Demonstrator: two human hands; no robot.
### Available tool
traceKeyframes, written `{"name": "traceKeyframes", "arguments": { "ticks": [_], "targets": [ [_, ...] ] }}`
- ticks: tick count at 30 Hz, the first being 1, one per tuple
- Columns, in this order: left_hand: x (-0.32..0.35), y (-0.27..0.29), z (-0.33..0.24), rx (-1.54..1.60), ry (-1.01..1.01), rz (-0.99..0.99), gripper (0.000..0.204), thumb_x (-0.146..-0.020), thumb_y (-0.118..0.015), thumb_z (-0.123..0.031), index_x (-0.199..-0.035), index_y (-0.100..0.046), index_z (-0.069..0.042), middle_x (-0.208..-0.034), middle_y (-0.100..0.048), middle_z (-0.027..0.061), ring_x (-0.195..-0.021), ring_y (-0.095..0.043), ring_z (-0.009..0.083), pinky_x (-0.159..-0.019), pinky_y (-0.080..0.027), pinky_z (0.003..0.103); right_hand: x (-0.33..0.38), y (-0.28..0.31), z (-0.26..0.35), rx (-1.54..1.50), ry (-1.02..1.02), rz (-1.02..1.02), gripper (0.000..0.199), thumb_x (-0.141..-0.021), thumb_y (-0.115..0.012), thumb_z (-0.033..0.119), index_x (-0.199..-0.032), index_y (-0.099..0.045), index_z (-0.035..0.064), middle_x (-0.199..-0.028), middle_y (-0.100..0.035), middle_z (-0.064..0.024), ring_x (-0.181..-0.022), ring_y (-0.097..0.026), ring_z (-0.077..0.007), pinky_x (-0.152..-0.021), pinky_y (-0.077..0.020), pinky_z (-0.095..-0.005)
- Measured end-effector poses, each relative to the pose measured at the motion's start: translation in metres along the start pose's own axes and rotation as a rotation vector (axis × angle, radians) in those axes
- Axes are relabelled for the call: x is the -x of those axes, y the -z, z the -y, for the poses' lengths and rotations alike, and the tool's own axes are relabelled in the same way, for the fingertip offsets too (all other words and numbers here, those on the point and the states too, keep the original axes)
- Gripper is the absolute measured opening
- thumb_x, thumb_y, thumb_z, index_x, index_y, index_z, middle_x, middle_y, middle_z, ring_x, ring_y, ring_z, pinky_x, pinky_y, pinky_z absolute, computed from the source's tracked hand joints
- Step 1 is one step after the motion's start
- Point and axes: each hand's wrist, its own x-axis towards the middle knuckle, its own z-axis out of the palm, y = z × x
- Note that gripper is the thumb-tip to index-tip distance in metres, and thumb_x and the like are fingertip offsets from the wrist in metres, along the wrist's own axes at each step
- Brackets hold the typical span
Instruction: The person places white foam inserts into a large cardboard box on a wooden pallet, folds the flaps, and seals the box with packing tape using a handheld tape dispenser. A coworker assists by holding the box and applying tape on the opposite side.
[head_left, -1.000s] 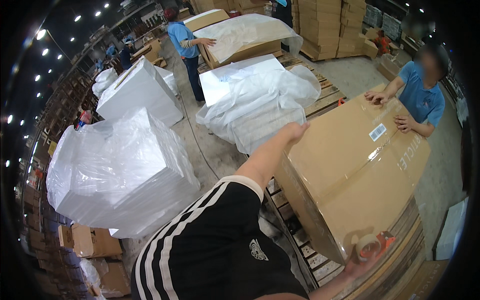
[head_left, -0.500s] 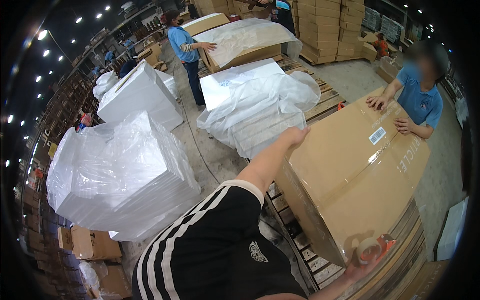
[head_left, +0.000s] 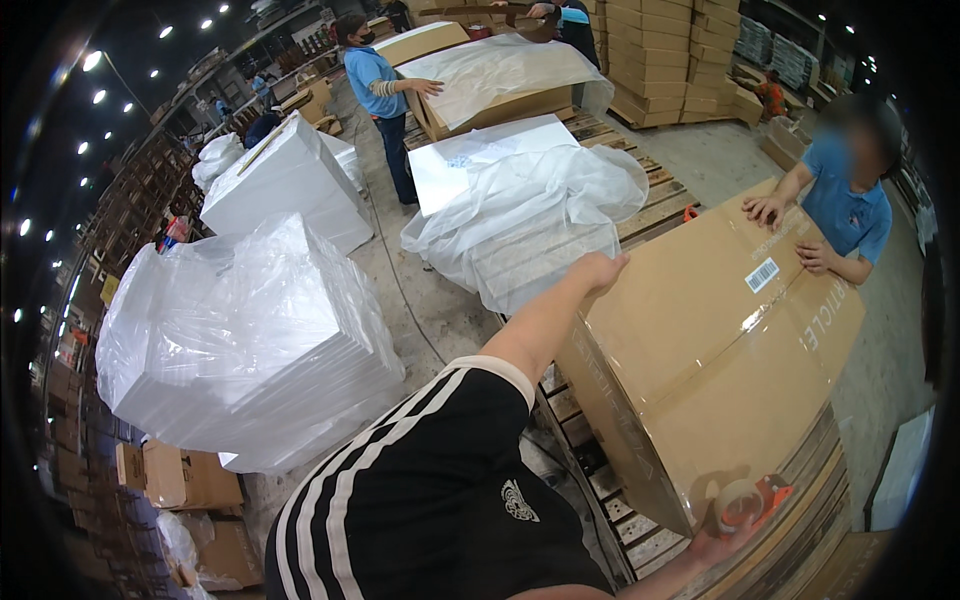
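Note:
A large brown cardboard box (head_left: 700,330) lies on a wooden pallet, clear tape along its top seam. My left hand (head_left: 603,272) is at the box's far left edge, closed against it with the fingers partly hidden. Low at the near end of the box, my right hand (head_left: 715,540) grips a red tape dispenser (head_left: 772,497) carrying a roll of clear tape (head_left: 738,505). Across the box, a co-worker in a blue shirt (head_left: 850,210) rests both hands on its top, near a barcode label.
To the left stands a plastic-wrapped stack of white foam sheets (head_left: 240,330), with another white stack (head_left: 285,185) behind. Thin white wrapping (head_left: 550,210) covers a pallet load ahead. Another person (head_left: 378,90) stands at a farther box. A cable (head_left: 400,280) runs along the floor.
The whole view has shifted slightly. Both my hands keep their places at the box, the right one still with the tape dispenser, and the co-worker's hands stay on top.

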Motion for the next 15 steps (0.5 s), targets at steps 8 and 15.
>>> {"name": "traceKeyframes", "arguments": {
  "ticks": [8,15],
  "targets": [
    [0.0008,-0.0024,-0.0012,-0.019,0.004,-0.017,0.092,-0.113,-0.044,-0.074,-0.132,-0.078,0.009,-0.146,-0.072,0.0329,-0.139,-0.068,0.0485,-0.119,-0.052,0.052,-0.0039,-0.0032,0.0055,0.019,0.054,0.179,0.09,-0.102,-0.072,0.039,-0.179,-0.036,0.0108,-0.17,-0.051,-0.0143,-0.158,-0.049,-0.0358,-0.128,-0.0458,-0.0544],
    [-0.0006,-0.0006,-0.0022,-0.028,0.043,0.04,0.096,-0.114,-0.038,-0.076,-0.133,-0.078,0.009,-0.144,-0.073,0.0334,-0.138,-0.068,0.0481,-0.119,-0.051,0.051,-0.0033,-0.0102,0.0068,0.037,0.038,0.04,0.078,-0.101,-0.067,0.035,-0.171,-0.046,0.0062,-0.159,-0.056,-0.0131,-0.148,-0.055,-0.0322,-0.123,-0.0482,-0.0507]
  ]
}}
